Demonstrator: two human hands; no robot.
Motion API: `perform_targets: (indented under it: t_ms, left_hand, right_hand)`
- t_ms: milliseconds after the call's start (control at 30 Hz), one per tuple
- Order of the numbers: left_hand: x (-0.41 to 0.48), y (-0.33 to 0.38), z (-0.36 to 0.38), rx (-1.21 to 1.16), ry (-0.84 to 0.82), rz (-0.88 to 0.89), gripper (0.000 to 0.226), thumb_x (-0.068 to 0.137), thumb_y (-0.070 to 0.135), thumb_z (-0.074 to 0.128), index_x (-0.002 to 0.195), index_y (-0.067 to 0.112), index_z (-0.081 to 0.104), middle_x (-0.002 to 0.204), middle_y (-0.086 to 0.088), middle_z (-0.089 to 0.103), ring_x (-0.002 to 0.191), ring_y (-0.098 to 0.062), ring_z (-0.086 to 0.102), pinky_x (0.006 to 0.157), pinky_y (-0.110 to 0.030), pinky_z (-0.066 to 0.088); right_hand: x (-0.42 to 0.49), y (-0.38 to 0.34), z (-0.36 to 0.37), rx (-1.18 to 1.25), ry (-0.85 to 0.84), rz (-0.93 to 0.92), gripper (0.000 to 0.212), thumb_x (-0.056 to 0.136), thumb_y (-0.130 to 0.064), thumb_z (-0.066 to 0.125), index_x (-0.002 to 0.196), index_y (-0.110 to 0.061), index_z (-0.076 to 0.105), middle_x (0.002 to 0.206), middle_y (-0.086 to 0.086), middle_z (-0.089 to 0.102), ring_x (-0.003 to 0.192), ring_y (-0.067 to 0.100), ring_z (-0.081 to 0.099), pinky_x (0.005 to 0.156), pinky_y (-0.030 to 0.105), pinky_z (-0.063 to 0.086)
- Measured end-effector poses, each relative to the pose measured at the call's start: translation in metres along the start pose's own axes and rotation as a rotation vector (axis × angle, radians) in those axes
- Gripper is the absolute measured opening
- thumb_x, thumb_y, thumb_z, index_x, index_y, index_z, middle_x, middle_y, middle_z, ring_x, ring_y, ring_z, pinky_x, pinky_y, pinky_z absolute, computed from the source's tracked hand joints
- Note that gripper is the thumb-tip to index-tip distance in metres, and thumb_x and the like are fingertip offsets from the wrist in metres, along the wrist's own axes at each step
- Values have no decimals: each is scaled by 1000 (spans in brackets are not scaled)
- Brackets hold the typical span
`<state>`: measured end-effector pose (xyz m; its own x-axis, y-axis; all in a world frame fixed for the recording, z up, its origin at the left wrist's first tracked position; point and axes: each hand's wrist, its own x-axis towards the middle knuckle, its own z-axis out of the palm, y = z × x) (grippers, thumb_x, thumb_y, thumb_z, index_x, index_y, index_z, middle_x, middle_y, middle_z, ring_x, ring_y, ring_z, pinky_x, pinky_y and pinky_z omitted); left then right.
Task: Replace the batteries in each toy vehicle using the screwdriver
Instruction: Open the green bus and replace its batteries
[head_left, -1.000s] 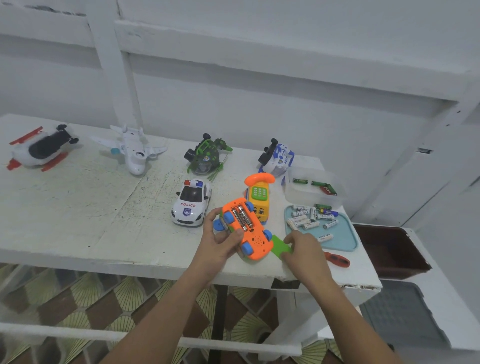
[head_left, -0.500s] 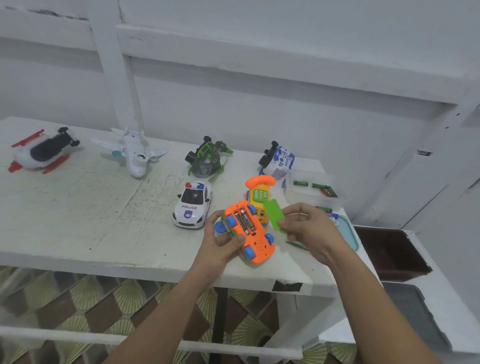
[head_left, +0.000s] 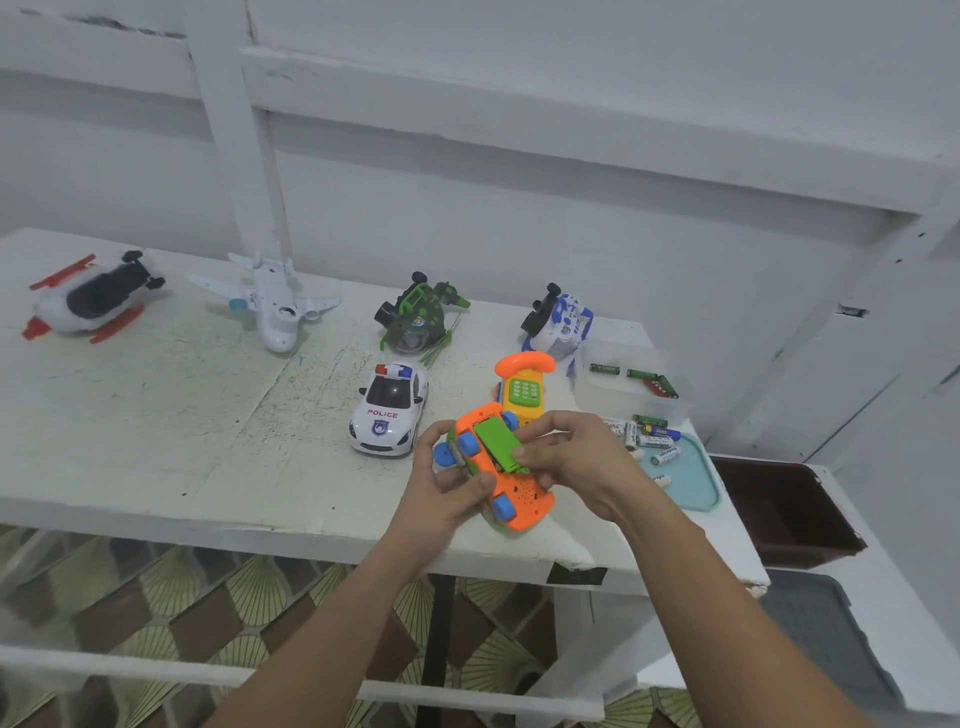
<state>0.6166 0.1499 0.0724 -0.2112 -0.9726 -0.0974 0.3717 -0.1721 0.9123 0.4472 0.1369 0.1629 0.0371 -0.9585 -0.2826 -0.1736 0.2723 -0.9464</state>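
Observation:
An orange toy car (head_left: 519, 496) with blue wheels is held upside down above the table's front edge. My left hand (head_left: 441, 486) grips its left side. My right hand (head_left: 574, 462) pinches the green battery cover (head_left: 496, 442) and holds it over the car's battery bay, so the batteries are hidden. Loose batteries (head_left: 649, 439) lie on a light blue tray (head_left: 696, 480) just to the right. The screwdriver is out of sight.
On the white table (head_left: 156, 441) stand a police car (head_left: 387, 410), an orange toy phone (head_left: 524, 382), a green toy (head_left: 415, 319), a blue-white toy (head_left: 558, 322), a white plane (head_left: 270, 301) and a red-white vehicle (head_left: 88, 299). A clear box (head_left: 631, 387) holds batteries. A dark bin (head_left: 779, 509) sits lower right.
My right hand picked the green cover up from the table's front edge, carried it up and left, and now holds it on the car's battery bay. The batteries in the bay are now covered.

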Motion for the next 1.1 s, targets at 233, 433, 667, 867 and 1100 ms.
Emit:
perform_targets:
  t_ms: [233, 433, 667, 867, 1100]
  left_hand:
    - [-1, 2, 2, -29, 0, 1, 64, 72, 12, 74, 123, 38, 44, 116, -14, 71, 103, -25, 71, 79, -36, 59]
    - [-2, 3, 2, -12, -5, 4, 64, 74, 12, 73, 124, 39, 43, 111, -11, 74, 102, -25, 72, 80, -36, 59]
    - [-2, 4, 3, -5, -9, 4, 64, 72, 15, 74, 123, 40, 43, 110, -13, 74, 101, -25, 72, 82, -38, 59]
    - [-1, 4, 3, -6, -11, -9, 67, 73, 16, 75, 127, 37, 42, 114, -14, 72, 106, -29, 70, 87, -43, 58]
    - [-1, 5, 3, -31, -5, -15, 65, 74, 13, 74, 125, 38, 43, 113, -13, 73, 105, -28, 71, 89, -45, 57]
  right_hand:
    - [3, 0, 1, 26, -6, 6, 14, 79, 10, 69, 83, -2, 64, 60, 7, 61, 44, 18, 46, 47, 26, 43]
    - [4, 2, 0, 69, -10, 15, 13, 79, 11, 68, 85, -1, 64, 61, 9, 61, 44, 18, 45, 46, 26, 42]
    - [7, 4, -1, 56, -7, 28, 13, 79, 9, 69, 83, -3, 65, 68, 16, 61, 46, 20, 45, 46, 26, 42]
    - [7, 2, 2, 34, 34, 32, 12, 78, 7, 71, 82, -3, 66, 65, 14, 60, 43, 20, 43, 47, 26, 41]
    - [8, -5, 4, -87, 104, 8, 11, 77, 6, 72, 82, -3, 68, 73, 14, 63, 43, 17, 50, 48, 26, 45]
